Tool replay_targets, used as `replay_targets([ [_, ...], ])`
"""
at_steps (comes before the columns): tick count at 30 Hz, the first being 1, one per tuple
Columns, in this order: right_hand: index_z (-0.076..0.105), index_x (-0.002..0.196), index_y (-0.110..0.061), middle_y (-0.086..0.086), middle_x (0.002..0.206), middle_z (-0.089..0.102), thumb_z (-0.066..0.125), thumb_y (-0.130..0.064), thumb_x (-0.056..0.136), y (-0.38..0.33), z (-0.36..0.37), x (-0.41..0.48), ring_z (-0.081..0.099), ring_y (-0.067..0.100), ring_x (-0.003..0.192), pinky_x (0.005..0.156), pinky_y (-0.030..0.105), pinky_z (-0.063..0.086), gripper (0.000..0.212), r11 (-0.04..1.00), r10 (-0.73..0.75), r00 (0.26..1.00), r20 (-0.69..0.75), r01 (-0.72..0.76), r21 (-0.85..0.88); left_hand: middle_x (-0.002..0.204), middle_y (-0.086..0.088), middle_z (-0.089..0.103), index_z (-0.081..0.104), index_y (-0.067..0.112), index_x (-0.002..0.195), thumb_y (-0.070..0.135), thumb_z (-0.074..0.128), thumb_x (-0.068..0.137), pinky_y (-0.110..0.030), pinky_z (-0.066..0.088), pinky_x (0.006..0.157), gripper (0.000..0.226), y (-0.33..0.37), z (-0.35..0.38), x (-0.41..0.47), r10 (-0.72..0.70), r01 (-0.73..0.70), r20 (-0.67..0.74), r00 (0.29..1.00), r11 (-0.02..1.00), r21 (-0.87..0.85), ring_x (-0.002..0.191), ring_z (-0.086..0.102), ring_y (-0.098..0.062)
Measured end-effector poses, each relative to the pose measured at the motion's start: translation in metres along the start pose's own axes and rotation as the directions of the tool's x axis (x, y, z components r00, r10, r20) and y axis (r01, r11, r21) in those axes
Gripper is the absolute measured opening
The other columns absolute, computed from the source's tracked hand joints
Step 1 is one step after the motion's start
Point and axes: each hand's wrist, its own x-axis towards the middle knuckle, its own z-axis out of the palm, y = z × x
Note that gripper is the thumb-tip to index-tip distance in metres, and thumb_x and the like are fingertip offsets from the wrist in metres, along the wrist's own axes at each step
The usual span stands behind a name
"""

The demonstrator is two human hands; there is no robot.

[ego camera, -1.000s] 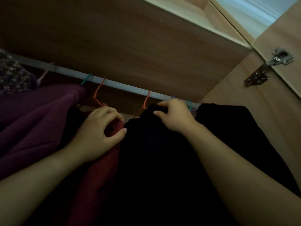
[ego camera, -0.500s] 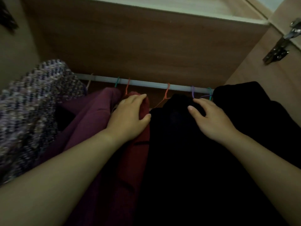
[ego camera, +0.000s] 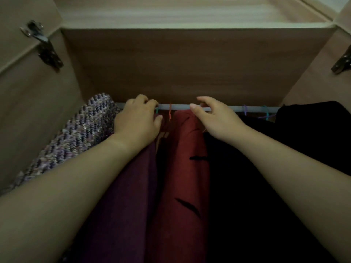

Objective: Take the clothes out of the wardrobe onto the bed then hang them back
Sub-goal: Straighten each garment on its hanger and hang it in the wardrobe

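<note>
Early stage: clothes [ego camera: 182,168] all hanging on rail [ego camera: 178,106]; left hand [ego camera: 136,122] curled there, right hand [ego camera: 214,118] spread, gripping nothing.

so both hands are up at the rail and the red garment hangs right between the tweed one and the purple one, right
Not quite. In the head view the red garment hangs between the purple one and the black one; the tweed one is at the far left. Both the left hand and the right hand are up at the rail.
</note>
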Motion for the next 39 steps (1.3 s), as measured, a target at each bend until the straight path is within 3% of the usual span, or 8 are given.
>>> replay_targets([
  [3, 0.040, 0.140, -0.015, 0.007, 0.142, 0.044, 0.046, -0.045, 0.094, -0.015, 0.018, 0.025, 0.039, 0.021, 0.131, 0.103, 0.026, 0.030, 0.056, 0.997, 0.000, 1.000, 0.031, 0.002, -0.082, 0.125, -0.010, 0.054, 0.056, 0.018, 0.124, 0.039, 0.050, 0.092, -0.041, 0.044, 0.096, 0.038, -0.025, 0.006, 0.009, -0.059, 0.075, 0.090, 0.994, 0.981, -0.179, 0.116, 0.050, -0.028],
  [11, 0.053, 0.130, -0.014, 0.004, 0.132, 0.056, 0.054, -0.036, 0.092, -0.017, 0.046, 0.022, 0.047, 0.018, 0.124, 0.097, 0.019, 0.031, 0.044, 0.976, 0.028, 1.000, 0.004, -0.026, -0.217, 0.124, -0.004, 0.056, 0.051, 0.024, 0.126, 0.034, 0.049, 0.094, -0.033, 0.042, 0.090, 0.034, -0.073, 0.018, 0.001, -0.031, 0.042, 0.036, 0.999, 0.933, -0.357, 0.111, 0.053, -0.022],
  [15, 0.061, 0.121, -0.014, 0.007, 0.118, 0.063, 0.063, -0.037, 0.086, -0.029, 0.046, 0.034, 0.055, 0.023, 0.113, 0.100, 0.034, 0.040, 0.041, 0.883, 0.082, 0.995, 0.050, -0.049, -0.467, 0.121, -0.004, 0.061, 0.054, 0.023, 0.127, 0.034, 0.049, 0.094, -0.027, 0.041, 0.088, 0.035, -0.093, 0.018, 0.007, -0.054, 0.084, 0.077, 0.996, 0.888, -0.452, 0.109, 0.056, -0.022],
  [19, 0.066, 0.106, -0.012, 0.009, 0.102, 0.064, 0.068, -0.036, 0.083, -0.051, 0.065, 0.062, 0.060, 0.026, 0.092, 0.074, 0.033, 0.049, 0.034, 0.781, 0.186, 0.982, 0.022, -0.134, -0.610, 0.110, -0.006, 0.066, 0.057, 0.022, 0.122, 0.033, 0.047, 0.095, -0.035, 0.048, 0.087, 0.030, -0.104, 0.023, 0.001, -0.048, 0.066, 0.051, 0.998, 0.892, -0.446, 0.100, 0.060, -0.026],
  [23, 0.066, 0.102, -0.013, 0.007, 0.095, 0.062, 0.067, -0.027, 0.084, -0.054, 0.086, 0.074, 0.059, 0.025, 0.081, 0.060, 0.029, 0.042, 0.023, 0.753, 0.264, 0.952, -0.157, -0.305, -0.583, 0.109, -0.005, 0.065, 0.055, 0.024, 0.123, 0.033, 0.044, 0.096, -0.031, 0.043, 0.078, 0.030, -0.109, 0.031, -0.002, -0.074, 0.068, 0.003, 0.997, 0.897, -0.438, 0.098, 0.060, -0.024],
  [30, 0.069, 0.102, -0.014, 0.012, 0.102, 0.065, 0.063, -0.022, 0.085, -0.032, 0.073, 0.064, 0.061, 0.031, 0.094, 0.067, 0.029, 0.042, 0.020, 0.730, 0.380, 0.847, -0.371, -0.521, -0.442, 0.115, -0.003, 0.064, 0.053, 0.024, 0.127, 0.033, 0.042, 0.097, -0.031, 0.046, 0.080, 0.033, -0.111, 0.043, -0.007, -0.072, 0.039, -0.045, 0.996, 0.865, -0.500, 0.100, 0.060, -0.022],
  [35, 0.070, 0.098, -0.015, 0.011, 0.101, 0.066, 0.063, -0.026, 0.086, -0.031, 0.075, 0.060, 0.063, 0.029, 0.092, 0.071, 0.031, 0.050, 0.017, 0.754, 0.335, 0.884, -0.326, -0.459, -0.469, 0.117, -0.004, 0.062, 0.051, 0.022, 0.129, 0.032, 0.042, 0.097, -0.025, 0.041, 0.074, 0.034, -0.109, 0.048, -0.013, -0.066, 0.027, -0.056, 0.996, 0.850, -0.527, 0.100, 0.059, -0.021],
  [39, 0.066, 0.101, -0.013, 0.010, 0.100, 0.064, 0.057, -0.023, 0.089, -0.045, 0.089, 0.051, 0.062, 0.029, 0.090, 0.067, 0.031, 0.049, 0.018, 0.760, 0.314, 0.901, -0.298, -0.427, -0.490, 0.124, -0.002, 0.056, 0.043, 0.024, 0.134, 0.036, 0.043, 0.096, -0.031, 0.044, 0.076, 0.040, -0.109, 0.047, -0.022, -0.060, 0.039, -0.029, 0.998, 0.877, -0.479, 0.104, 0.058, -0.022],
])
